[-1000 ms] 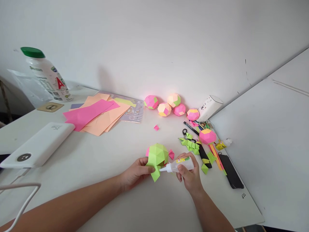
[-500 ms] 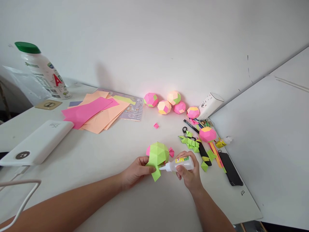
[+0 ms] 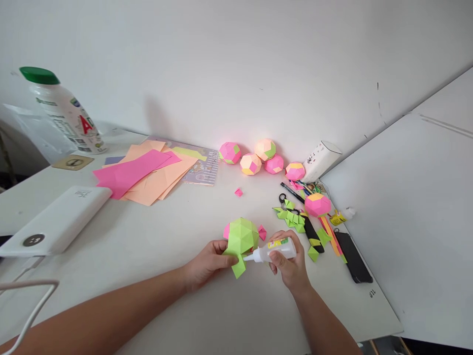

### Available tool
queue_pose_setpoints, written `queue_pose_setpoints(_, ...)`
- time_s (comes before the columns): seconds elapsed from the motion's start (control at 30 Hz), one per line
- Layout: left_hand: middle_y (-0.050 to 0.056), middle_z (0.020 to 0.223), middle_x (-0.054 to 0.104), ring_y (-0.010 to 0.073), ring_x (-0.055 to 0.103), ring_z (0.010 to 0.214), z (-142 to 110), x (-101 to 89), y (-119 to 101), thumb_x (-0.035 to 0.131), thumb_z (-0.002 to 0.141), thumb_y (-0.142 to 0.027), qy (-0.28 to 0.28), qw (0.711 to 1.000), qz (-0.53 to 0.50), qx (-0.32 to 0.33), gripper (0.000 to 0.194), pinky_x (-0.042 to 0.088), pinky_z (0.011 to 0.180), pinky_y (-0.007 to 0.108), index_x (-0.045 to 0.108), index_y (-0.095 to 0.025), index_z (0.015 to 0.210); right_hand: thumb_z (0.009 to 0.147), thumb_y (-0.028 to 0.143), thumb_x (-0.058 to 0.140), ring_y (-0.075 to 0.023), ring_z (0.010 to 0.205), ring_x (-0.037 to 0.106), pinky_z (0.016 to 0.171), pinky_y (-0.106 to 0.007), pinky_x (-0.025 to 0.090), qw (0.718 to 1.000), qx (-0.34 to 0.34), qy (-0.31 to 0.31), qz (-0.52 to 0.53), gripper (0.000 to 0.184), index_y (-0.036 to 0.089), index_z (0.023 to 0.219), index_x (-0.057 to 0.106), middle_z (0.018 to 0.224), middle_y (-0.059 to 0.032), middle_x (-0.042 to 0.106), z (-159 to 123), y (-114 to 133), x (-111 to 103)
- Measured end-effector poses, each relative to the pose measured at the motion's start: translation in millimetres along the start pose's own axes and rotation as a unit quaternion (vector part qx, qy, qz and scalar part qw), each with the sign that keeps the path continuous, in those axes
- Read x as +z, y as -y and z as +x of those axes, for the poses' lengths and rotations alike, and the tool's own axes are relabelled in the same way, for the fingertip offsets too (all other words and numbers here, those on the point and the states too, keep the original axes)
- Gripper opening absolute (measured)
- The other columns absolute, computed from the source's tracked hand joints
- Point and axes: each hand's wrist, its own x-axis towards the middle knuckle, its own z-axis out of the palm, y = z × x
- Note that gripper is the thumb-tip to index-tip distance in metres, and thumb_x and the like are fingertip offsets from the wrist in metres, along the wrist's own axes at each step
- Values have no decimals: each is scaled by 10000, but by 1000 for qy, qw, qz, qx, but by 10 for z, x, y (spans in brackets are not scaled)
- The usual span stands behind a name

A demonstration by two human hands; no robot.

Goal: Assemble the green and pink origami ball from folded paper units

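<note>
My left hand [image 3: 210,264] is closed on a faceted green paper ball [image 3: 242,237] with a pink patch on its left side. Flat green flaps [image 3: 238,266] stick out from its near side, under my left thumb. In my right hand [image 3: 291,268] is a clear glue bottle [image 3: 278,250] with a yellow label, tilted sideways. Its white nozzle points left, with the tip at the green flaps; whether glue is coming out is too small to tell. Just right of the ball lies a small folded pink paper piece [image 3: 262,232]. Another pink piece [image 3: 238,192] lies farther back.
Several finished-looking paper balls [image 3: 250,164] sit along the wall. On the right are green paper pieces [image 3: 291,218], scissors [image 3: 282,198], a cutter [image 3: 313,234], a second glue bottle [image 3: 342,216] and a phone [image 3: 353,257]. Paper sheets [image 3: 151,177], a power bank [image 3: 61,219] and a bottle [image 3: 68,113] stand left.
The view has shifted very slightly. Both hands, the ball and the glue bottle stay nearly where they were, with the nozzle still at the flaps.
</note>
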Motion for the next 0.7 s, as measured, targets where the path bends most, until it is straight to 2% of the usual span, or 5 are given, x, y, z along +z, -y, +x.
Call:
queue_pose_setpoints(0.13,37,787,704,186,604,747,0,-5,6,731,670,-195,3,1000,7,4,180,458,741,306,741,-157,846,747,315,734,-23,376,465,329,-176,373,1000,1,-3,-3,219,229,826,549,848,24,561,1,-8,5)
queue_pose_setpoints(0.37,96,917,711,269,616,905,-6,-13,1,726,669,-200,7,1000,-15,-4,277,442,845,386,728,-139,939,754,310,729,-26,342,420,315,-168,318,999,44,10,11,220,215,793,535,717,41,578,17,16,-33)
queue_pose_setpoints(0.47,85,914,712,244,611,877,-4,-8,-5,729,665,-194,5,1000,-18,-1,259,443,822,358,734,-147,919,781,339,702,-33,330,413,316,-176,313,998,55,0,37,215,210,795,530,671,43,579,40,3,-33)
queue_pose_setpoints(0.6,20,737,693,171,584,741,-6,2,-3,744,649,-189,-4,1000,-12,8,165,443,735,282,748,-166,813,797,362,683,-55,349,438,333,-185,335,997,52,-31,54,218,206,811,532,597,51,567,65,-4,-10)
queue_pose_setpoints(0.7,32,792,705,188,593,789,-12,4,-3,746,653,-202,3,1000,-15,8,187,445,754,287,748,-167,836,783,351,699,-62,356,433,339,-186,351,995,83,-27,48,235,206,784,515,536,68,539,65,14,4)
